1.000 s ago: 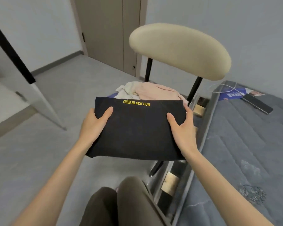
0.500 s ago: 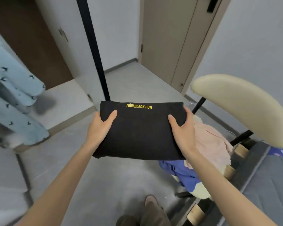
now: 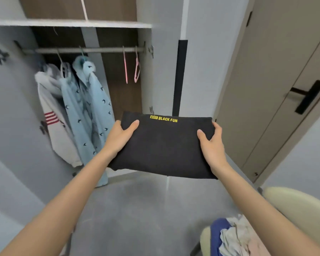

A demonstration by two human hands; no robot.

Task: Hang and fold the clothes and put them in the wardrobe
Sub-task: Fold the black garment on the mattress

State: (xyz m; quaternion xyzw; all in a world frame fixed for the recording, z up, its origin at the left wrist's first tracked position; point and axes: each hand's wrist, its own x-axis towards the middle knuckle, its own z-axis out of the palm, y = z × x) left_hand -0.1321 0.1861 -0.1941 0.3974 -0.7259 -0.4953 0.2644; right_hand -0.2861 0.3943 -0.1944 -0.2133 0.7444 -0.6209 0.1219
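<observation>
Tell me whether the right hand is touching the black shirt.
Touching. The head view shows the right hand gripping the black shirt at its edge, thumb on top.

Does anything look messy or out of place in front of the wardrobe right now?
Only the clothes pile on the chair, lower right: blue, white and pink pieces lie crumpled, unfolded. The black shirt is neatly folded, held flat by the left hand and right hand. Two pink hangers hang empty on the rail.

Both hands, left hand (image 3: 121,137) and right hand (image 3: 211,145), hold a folded black shirt (image 3: 164,145) (yellow BLACK FUN print) before the open wardrobe (image 3: 78,24).
</observation>
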